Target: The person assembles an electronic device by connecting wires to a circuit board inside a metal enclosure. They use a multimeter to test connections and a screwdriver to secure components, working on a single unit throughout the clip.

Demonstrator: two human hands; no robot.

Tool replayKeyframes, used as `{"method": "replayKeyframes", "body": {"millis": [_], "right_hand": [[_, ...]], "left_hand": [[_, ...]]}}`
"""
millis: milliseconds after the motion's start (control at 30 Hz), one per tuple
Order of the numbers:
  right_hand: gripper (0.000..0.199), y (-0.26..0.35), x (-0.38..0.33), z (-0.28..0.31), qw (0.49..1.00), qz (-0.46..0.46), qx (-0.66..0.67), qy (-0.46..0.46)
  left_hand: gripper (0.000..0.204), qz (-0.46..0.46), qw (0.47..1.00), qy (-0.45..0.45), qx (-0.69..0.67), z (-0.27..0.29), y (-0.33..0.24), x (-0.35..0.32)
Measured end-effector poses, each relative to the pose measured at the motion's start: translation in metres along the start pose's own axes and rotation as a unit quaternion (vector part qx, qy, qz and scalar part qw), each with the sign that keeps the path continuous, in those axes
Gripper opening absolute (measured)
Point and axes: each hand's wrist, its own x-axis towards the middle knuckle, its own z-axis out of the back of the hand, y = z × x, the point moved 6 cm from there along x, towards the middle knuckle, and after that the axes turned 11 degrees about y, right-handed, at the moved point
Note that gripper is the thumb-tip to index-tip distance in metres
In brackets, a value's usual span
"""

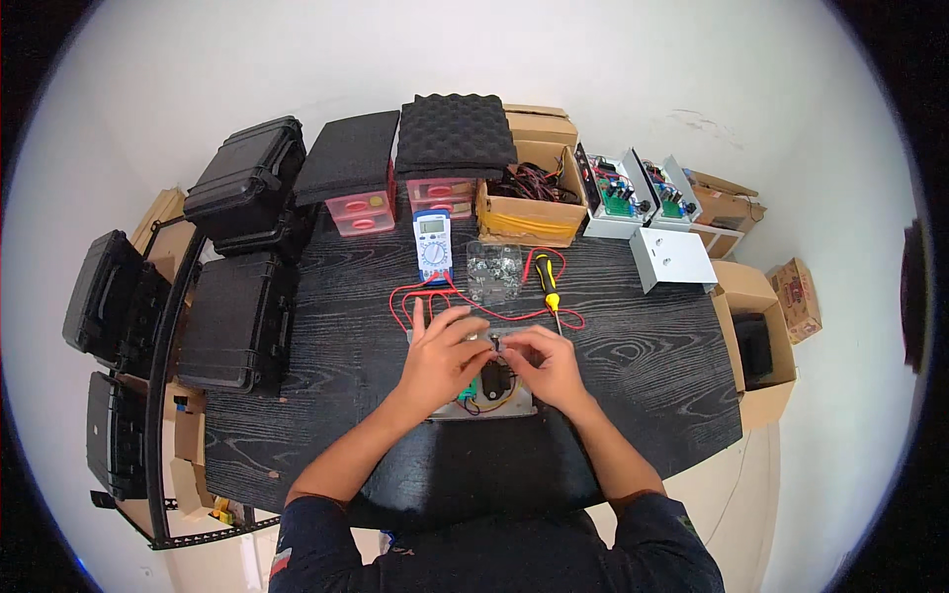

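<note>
The left hand (442, 356) and right hand (547, 364) meet at frame centre, both pinching a small dark part (497, 345) above a grey metal plate (514, 403) on the black table (633, 385).

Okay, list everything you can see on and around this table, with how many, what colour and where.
table: one, black woodgrain, centre
multimeter: one, blue and white, behind the hands
test leads: red, looping from the meter toward the hands
bag of small metal parts: one, clear, right of the meter
screwdriver: one, yellow and black, right of the bag
metal plate with circuit board: one, grey, under the hands
foam pads: two, black, on pink drawer units at the back
cardboard box of wires: one, brown, back
grey enclosures: three, back right
hard cases: several, black, left
left hand: on the plate
right hand: fingers pinching a small part
</note>
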Motion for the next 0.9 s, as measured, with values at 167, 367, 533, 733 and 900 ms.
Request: {"method": "replayKeyframes", "body": {"millis": [167,367,533,733,900], "right_hand": [[0.026,-0.021,-0.008,-0.006,0.979,-0.038,-0.134,0.146],[0.024,-0.030,-0.011,-0.010,0.975,-0.038,-0.131,0.175],[0.023,-0.035,-0.012,-0.011,0.973,-0.042,-0.139,0.180],[0.032,-0.036,-0.013,-0.010,0.975,-0.032,-0.140,0.169],[0.054,-0.028,-0.014,-0.010,0.959,-0.069,-0.190,0.198]], "left_hand": [[0.014,0.057,0.990,0.121,0.044,-0.029,0.015,-0.004],[0.015,0.053,0.988,0.135,0.054,-0.040,0.021,-0.005],[0.013,0.061,0.986,0.144,0.061,-0.037,0.019,-0.003],[0.014,0.062,0.984,0.145,0.077,-0.040,0.018,-0.004],[0.021,0.069,0.979,0.179,0.065,-0.043,0.021,-0.004]]}}
